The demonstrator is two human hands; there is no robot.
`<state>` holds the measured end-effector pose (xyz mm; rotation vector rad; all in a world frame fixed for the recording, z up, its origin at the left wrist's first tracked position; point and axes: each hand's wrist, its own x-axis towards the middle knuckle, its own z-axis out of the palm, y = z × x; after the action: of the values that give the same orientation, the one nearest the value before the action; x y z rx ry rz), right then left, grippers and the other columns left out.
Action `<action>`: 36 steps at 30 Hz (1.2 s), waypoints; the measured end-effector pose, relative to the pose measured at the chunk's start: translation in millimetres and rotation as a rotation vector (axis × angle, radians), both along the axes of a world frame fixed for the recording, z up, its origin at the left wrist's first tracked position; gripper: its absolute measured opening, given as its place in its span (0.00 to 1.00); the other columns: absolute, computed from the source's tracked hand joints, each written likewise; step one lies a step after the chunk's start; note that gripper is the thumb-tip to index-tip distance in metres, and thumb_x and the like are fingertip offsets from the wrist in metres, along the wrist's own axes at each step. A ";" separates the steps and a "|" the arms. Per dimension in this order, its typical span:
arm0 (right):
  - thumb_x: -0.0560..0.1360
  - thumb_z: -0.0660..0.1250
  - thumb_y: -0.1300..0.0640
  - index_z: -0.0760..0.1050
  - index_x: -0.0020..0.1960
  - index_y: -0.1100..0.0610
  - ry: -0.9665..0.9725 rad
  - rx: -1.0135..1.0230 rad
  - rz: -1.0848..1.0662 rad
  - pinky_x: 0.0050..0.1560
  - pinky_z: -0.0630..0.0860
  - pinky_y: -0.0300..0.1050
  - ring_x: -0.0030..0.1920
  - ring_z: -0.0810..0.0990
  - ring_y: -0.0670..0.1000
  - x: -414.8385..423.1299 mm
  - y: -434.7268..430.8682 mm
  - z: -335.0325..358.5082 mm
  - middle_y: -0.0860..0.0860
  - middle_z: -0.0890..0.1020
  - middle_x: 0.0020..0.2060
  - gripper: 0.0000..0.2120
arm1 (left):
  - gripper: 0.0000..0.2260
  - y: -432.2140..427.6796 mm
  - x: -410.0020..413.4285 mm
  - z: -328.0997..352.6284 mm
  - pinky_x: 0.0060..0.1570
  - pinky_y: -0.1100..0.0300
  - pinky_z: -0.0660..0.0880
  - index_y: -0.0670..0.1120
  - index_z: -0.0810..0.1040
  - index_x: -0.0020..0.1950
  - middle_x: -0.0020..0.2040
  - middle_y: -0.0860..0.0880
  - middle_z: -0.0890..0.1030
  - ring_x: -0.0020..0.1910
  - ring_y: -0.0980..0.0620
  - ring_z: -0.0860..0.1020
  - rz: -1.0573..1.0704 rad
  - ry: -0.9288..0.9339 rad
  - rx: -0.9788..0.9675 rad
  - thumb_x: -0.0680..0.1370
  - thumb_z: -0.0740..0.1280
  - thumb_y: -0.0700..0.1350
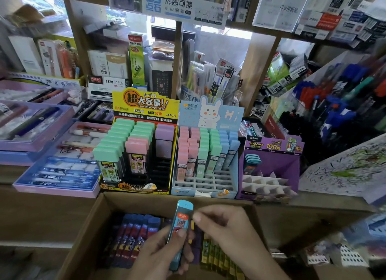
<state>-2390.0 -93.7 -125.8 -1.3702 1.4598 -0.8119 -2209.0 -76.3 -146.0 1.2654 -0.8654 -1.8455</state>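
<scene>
Head view: the left hand [158, 254] has the teal lead case [181, 219] in its grip, thumb pressed on the front, and the case stands tilted above the open cardboard box [100, 217]. The right hand [225, 231] sits just beside the case's upper edge, fingers loosely bent, grip holding nothing. Dark blue packs [135, 233] line the box below. Beyond it on the desk stand the yellow display [144, 104], the blue rabbit display [204, 183] and the purple display [269, 164].
</scene>
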 end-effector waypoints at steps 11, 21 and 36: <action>0.76 0.75 0.57 0.84 0.42 0.55 -0.228 0.046 -0.099 0.32 0.74 0.39 0.31 0.78 0.47 -8.8 3.3 -2.0 0.54 0.84 0.33 0.04 | 0.06 4.8 -0.9 -20.4 0.42 0.59 0.78 0.56 0.83 0.53 0.41 0.44 0.86 0.38 0.50 0.83 -0.199 -0.281 -0.113 0.80 0.69 0.46; 0.73 0.73 0.60 0.84 0.44 0.57 -0.172 -0.228 -0.348 0.32 0.80 0.37 0.33 0.81 0.47 -81.4 -6.2 41.4 0.55 0.85 0.35 0.02 | 0.09 3.8 10.0 -28.7 0.54 0.67 0.74 0.60 0.76 0.46 0.45 0.62 0.81 0.47 0.68 0.77 -0.392 -0.862 -0.309 0.73 0.69 0.63; 0.76 0.73 0.61 0.84 0.46 0.51 -0.036 -0.455 -0.433 0.31 0.82 0.42 0.34 0.86 0.49 -118.0 -47.8 44.8 0.54 0.87 0.35 0.05 | 0.09 0.8 9.3 -36.0 0.45 0.73 0.68 0.60 0.76 0.44 0.47 0.63 0.81 0.50 0.70 0.76 -0.429 -0.893 -0.302 0.72 0.71 0.63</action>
<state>-2508.0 -141.5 -81.1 -1.3640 1.6320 -1.5115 -2199.7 -75.4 -181.9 1.8128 -1.9303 -1.3004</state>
